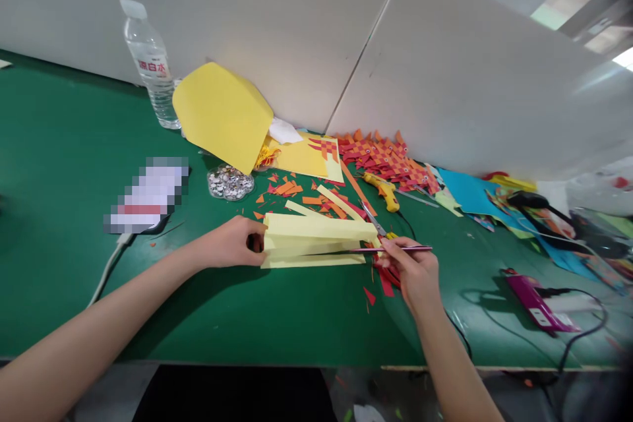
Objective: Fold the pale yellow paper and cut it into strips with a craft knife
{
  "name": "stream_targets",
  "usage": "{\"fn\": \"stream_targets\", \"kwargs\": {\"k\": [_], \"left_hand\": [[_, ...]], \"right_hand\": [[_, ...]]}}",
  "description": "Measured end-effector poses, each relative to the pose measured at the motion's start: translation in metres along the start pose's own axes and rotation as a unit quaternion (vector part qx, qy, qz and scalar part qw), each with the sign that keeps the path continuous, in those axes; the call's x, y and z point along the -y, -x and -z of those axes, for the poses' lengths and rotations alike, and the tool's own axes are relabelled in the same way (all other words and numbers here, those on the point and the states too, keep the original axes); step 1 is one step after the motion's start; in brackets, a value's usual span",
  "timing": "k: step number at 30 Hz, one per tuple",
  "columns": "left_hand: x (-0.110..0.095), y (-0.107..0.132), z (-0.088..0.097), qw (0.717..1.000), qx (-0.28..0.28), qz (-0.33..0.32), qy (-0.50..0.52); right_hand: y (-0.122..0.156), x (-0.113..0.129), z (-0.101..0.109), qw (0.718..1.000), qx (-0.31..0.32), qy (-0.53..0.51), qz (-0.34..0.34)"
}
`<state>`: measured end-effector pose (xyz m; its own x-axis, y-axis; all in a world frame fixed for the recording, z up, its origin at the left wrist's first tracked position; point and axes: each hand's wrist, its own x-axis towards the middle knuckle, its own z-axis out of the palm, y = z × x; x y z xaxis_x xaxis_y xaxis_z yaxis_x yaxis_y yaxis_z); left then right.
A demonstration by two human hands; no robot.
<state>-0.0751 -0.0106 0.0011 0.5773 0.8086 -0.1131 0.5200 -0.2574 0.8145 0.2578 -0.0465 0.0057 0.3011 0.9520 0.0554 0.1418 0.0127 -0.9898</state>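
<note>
A folded pale-yellow paper sheet (316,231) lies in from the green table's (222,326) front edge; the left hand (232,242) pinches its left end; the right hand (410,267) grips a slim pinkish tool (419,248); probably light, crease-prone, best held by its ends.

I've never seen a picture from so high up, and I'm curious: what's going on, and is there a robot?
No robot here, just a person's two bare hands. The camera sits on their head, looking forward and down, so there is one view. The left hand holds the folded pale yellow paper; the right hand holds a thin pinkish stick-like tool. The green tabletop also holds orange and red paper scraps, a yellow glue gun and a clear plastic bottle.
</note>
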Motion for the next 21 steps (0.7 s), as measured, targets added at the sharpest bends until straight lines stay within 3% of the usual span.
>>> {"fn": "stream_targets", "kwargs": {"k": [4, 7, 10, 16, 21], "left_hand": [[0.001, -0.001, -0.001, 1.000, -0.004, 0.004, 0.001], [0.001, 0.000, -0.001, 1.000, -0.003, 0.006, -0.002], [0.001, 0.000, 0.000, 1.000, -0.001, 0.012, -0.005], [0.001, 0.000, 0.000, 1.000, -0.002, 0.011, -0.008], [-0.001, 0.000, 0.001, 1.000, 0.002, -0.002, -0.011]], "right_hand": [[0.003, 0.006, 0.009, 1.000, -0.007, -0.011, -0.002], [0.012, 0.011, 0.001, 0.999, -0.023, -0.038, 0.012], [0.022, 0.013, -0.021, 0.998, -0.015, -0.060, 0.018], [0.037, 0.009, -0.082, 0.996, 0.075, -0.053, -0.005], [0.047, 0.013, -0.107, 0.995, 0.099, -0.030, -0.017]]}}
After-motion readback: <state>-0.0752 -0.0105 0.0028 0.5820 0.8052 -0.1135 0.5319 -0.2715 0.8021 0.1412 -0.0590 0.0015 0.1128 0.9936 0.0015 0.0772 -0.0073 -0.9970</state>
